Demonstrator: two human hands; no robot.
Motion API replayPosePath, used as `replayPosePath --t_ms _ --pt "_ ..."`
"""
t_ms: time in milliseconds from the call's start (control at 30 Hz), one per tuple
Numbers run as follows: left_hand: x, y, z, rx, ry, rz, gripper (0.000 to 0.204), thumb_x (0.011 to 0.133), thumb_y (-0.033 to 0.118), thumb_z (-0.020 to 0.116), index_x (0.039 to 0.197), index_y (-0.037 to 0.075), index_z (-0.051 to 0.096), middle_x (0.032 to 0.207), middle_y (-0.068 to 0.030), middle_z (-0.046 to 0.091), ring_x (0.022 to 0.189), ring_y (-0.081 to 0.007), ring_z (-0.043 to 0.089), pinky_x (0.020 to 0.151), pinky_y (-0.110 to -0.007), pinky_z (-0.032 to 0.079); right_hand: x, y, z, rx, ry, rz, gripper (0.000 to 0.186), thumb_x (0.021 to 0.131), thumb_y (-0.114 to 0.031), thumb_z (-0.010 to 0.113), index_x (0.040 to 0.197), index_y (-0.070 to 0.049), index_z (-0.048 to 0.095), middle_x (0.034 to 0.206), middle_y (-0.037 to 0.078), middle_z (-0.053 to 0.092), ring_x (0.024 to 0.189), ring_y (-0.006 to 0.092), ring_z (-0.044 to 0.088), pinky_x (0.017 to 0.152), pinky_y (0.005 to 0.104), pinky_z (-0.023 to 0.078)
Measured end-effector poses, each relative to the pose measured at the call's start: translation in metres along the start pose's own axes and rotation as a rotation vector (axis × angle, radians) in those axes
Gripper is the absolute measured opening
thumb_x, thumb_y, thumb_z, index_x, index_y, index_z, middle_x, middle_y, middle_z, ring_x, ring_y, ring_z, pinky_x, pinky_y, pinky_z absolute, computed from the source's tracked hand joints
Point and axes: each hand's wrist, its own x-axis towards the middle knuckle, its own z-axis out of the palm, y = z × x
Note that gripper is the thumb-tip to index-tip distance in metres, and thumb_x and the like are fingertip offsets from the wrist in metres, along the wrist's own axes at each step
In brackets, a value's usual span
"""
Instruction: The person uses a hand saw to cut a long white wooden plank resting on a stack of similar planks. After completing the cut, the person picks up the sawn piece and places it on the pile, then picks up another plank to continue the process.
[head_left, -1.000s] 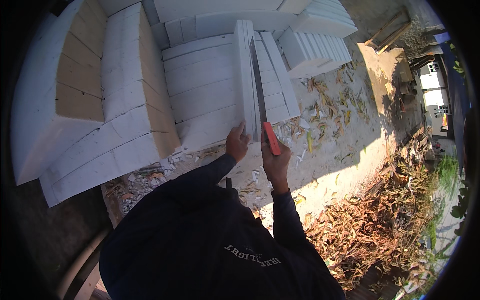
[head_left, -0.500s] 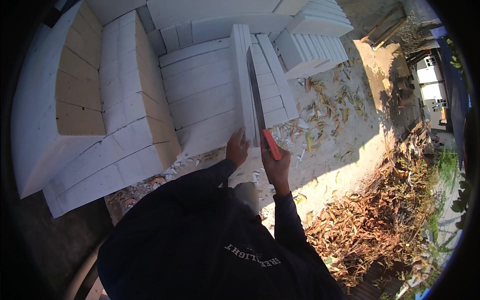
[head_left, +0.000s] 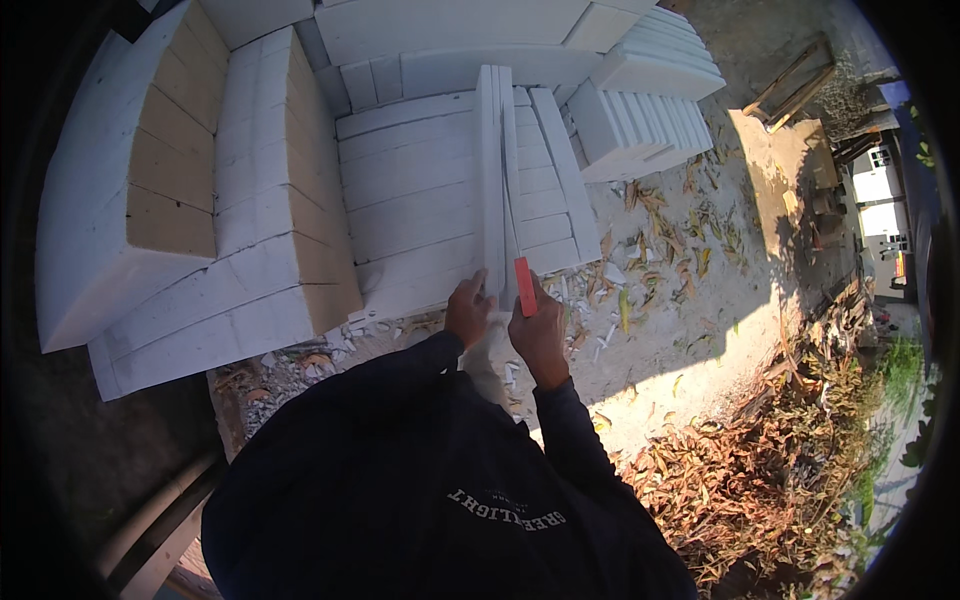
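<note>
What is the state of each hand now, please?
Left hand: at the long white block; its grip cannot be told.
Right hand: closed, holding the red-handled saw.

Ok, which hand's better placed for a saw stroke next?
Right, I'd say: the right hand grips the red-handled saw, while the left hand is at the near end of the white block.

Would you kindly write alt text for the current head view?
The right hand grips a red-handled saw at a long white block, the left hand at its near end. Stacked white blocks stand left; brown leaves lie right.
</note>
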Motion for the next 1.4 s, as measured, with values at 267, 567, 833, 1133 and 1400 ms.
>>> replayPosePath --t_ms 267,567,833,1133,1400 --pt "-0.002 0.002 0.002 -0.035 -0.002 0.016 0.060 0.087 0.012 0.074 0.142 0.000 0.054 0.094 -0.0176 0.062 0.078 -0.0305 0.063 0.074 -0.041 0.052 -0.004 0.004 -0.012 0.463 -0.038 0.244 0.013 0.089 -0.009 0.067 0.088 0.004 0.068 0.062 0.011 0.054 0.057 0.0151 0.051 0.055 0.0357 0.044" --pt "-0.002 0.003 0.001 -0.021 -0.001 0.008 0.059 0.087 0.012 0.074 0.142 0.000 0.054 0.096 -0.0181 0.063 0.081 -0.0308 0.064 0.075 -0.040 0.052 -0.007 -0.027 -0.034 0.364 0.031 0.136 0.014 0.089 -0.008 0.065 0.095 0.005 0.064 0.067 0.010 0.057 0.065 0.0134 0.053 0.060 0.0329 0.044" --pt "-0.002 0.008 0.000 -0.063 -0.021 -0.048 0.061 0.086 0.011 0.074 0.143 0.001 0.054 0.103 -0.0204 0.063 0.091 -0.0380 0.063 0.085 -0.045 0.051 0.029 -0.014 -0.024 0.410 0.040 0.175 0.020 0.088 -0.010 0.066 0.074 0.002 0.058 0.061 0.001 0.052 0.060 0.0087 0.045 0.055 0.0316 0.040" --pt "-0.002 0.006 -0.002 -0.044 -0.049 -0.059 0.061 0.085 0.011 0.074 0.142 0.002 0.053 0.103 -0.0213 0.064 0.093 -0.0386 0.063 0.085 -0.046 0.051 0.033 0.011 -0.001 0.450 0.053 0.214 0.019 0.087 -0.009 0.067 0.073 0.002 0.059 0.061 0.001 0.053 0.059 0.0081 0.048 0.054 0.0306 0.040" --pt "-0.002 0.001 0.001 -0.021 0.009 0.019 0.059 0.087 0.015 0.074 0.141 0.002 0.055 0.096 -0.0178 0.064 0.080 -0.0300 0.065 0.075 -0.041 0.053 0.053 0.000 0.007 0.445 0.038 0.150 0.020 0.087 -0.010 0.068 0.075 0.004 0.060 0.060 0.005 0.053 0.059 0.0102 0.048 0.056 0.0340 0.043"
